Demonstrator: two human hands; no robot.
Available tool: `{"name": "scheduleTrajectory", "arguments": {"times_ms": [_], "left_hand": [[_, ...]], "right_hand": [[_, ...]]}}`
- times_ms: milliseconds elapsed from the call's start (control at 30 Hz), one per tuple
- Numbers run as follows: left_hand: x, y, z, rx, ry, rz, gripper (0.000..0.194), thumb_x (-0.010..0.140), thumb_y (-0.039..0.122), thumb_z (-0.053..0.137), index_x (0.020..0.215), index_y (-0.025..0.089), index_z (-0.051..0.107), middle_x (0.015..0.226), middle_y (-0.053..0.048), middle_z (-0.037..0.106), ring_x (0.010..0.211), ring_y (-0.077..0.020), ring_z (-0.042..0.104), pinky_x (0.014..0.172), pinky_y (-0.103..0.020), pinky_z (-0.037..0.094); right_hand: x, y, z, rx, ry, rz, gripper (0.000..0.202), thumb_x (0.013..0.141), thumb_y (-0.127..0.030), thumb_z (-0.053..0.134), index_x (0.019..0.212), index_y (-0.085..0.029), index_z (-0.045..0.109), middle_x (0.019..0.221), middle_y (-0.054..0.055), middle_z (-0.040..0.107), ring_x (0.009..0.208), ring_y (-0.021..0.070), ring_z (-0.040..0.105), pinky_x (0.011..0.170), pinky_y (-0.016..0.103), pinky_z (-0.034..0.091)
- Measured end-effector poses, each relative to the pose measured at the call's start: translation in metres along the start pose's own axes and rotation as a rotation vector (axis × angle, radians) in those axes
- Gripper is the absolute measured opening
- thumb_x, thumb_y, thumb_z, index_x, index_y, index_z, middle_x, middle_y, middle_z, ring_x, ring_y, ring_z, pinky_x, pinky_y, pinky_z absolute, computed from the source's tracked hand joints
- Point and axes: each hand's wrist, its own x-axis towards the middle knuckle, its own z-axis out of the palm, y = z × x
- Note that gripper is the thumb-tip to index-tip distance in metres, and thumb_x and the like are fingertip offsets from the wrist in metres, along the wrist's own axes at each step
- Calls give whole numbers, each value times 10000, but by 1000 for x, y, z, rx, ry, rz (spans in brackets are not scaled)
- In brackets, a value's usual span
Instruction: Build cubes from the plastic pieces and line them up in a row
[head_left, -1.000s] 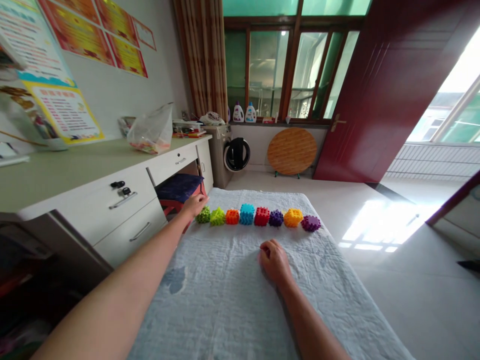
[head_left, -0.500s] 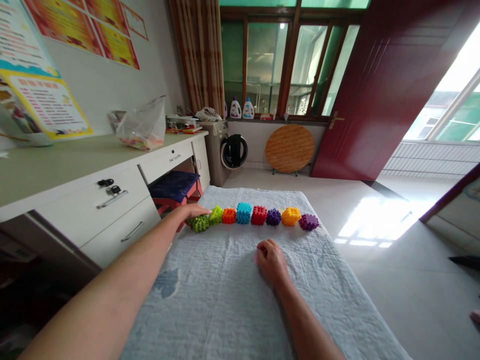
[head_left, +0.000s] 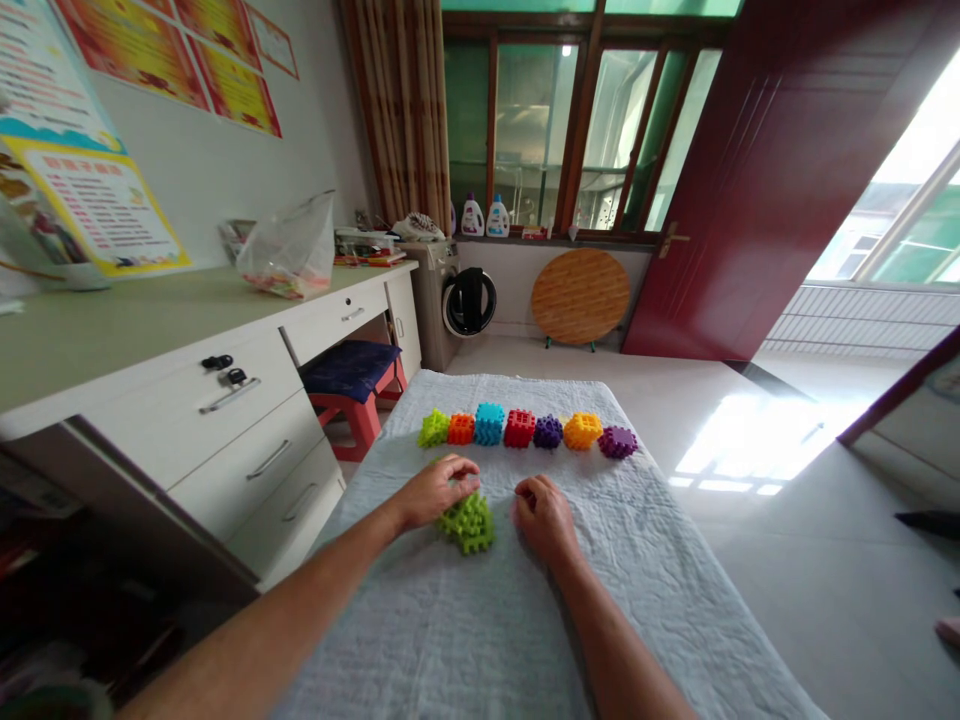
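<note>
My left hand [head_left: 435,490] is closed on a dark green studded block [head_left: 469,522], gripping it from its upper left side, just above or on the cloth. Part of the block is hidden by the palm and fingers. To the right, my right hand [head_left: 546,515] rests on the cloth with its fingers curled in and no block seen in it. Beyond both hands stands a row of similar blocks: lime green [head_left: 433,428], orange [head_left: 461,429], light blue [head_left: 489,425], red [head_left: 520,428], dark purple [head_left: 548,431], yellow [head_left: 583,431] and violet [head_left: 618,442].
A pale blue cloth [head_left: 420,620] covers the table. Along the left is a white desk with drawers [head_left: 247,450], bearing a plastic bag [head_left: 289,250]. A stool with a dark seat [head_left: 352,372] stands between desk and table. Farther back are a washing machine [head_left: 435,300] and a round wooden tabletop [head_left: 581,295].
My left hand has taken the dark green block from the row's left end and brought it right and nearer to me. The right hand has stayed in place.
</note>
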Motion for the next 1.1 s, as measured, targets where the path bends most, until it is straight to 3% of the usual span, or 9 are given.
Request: {"name": "scheduleTrajectory", "arguments": {"times_ms": [100, 167, 233, 367, 500, 733, 867, 1000, 1100], "left_hand": [[26, 0, -9, 91, 214, 68, 377, 849, 494, 453, 1004, 207, 641, 1159, -69, 593, 1096, -211, 541, 885, -297, 462], [53, -11, -24, 268, 365, -88, 395, 847, 475, 445, 1062, 193, 618, 1248, -98, 542, 1210, -236, 462, 1000, -336, 385], [79, -25, -36, 361, 299, -272, 447, 812, 489, 484, 1127, 189, 587, 1280, -112, 528, 1242, -270, 430, 1025, -373, 349], [104, -47, -41, 334, 49, -313, 502, 552, 492, 714, 962, 207, 655, 933, -26, 677, 901, -249, 620, 795, -311, 473], [98, -49, -32, 340, -92, -268, 499, 432, 373, 768, 890, 207, 657, 725, 26, 658, 720, -212, 628, 656, -259, 462], [51, -32, -18, 433, -35, -156, 562, 545, 314, 694, 1095, 227, 624, 1049, -83, 626, 975, -299, 592, 851, -339, 433], [29, -1, -7, 403, -49, 76, 637, 543, 350, 763, 1149, 245, 598, 1184, -85, 580, 1146, -312, 494, 1018, -385, 347], [32, 34, -2, 82, -71, 285, 667, 641, 499, 725, 1232, 259, 528, 1322, -67, 484, 1170, -256, 490, 999, -345, 393], [57, 40, -3, -96, 119, 220, 448, 844, 513, 488, 1183, 229, 559, 1325, -73, 487, 1112, -226, 536, 915, -315, 444]], "right_hand": [[-1, 0, 0, 1, 4, 1, 183, 697, -101, 478, 763, -189, 624, 737, 14, 561, 691, 141, 515, 641, 224, 367], [-1, -1, -1, 2, 10, 1, 187, 693, -98, 478, 765, -189, 625, 740, 15, 559, 697, 141, 516, 647, 224, 370], [-2, -2, -1, 3, 13, 3, 194, 691, -94, 474, 764, -189, 626, 741, 15, 561, 703, 141, 519, 656, 223, 373], [-1, -2, -2, -3, 14, 7, 195, 694, -96, 474, 766, -192, 629, 741, 13, 567, 705, 140, 524, 656, 222, 373], [0, -1, -1, -10, 14, 10, 196, 690, -99, 479, 759, -196, 634, 737, 12, 576, 704, 143, 531, 647, 223, 372], [1, -2, 0, -8, -12, 16, 202, 696, -97, 479, 762, -194, 643, 756, 23, 595, 728, 151, 540, 674, 229, 384], [1, -3, -1, -15, -13, 19, 207, 703, -98, 475, 764, -192, 649, 755, 24, 594, 719, 148, 537, 668, 231, 382], [1, -2, -2, 49, 24, 44, 271, 695, -76, 425, 798, -188, 649, 798, 32, 604, 763, 152, 554, 715, 237, 400], [1, -1, -1, 75, 68, 68, 289, 703, -76, 399, 808, -187, 645, 802, 34, 600, 776, 155, 560, 722, 241, 407]]}}
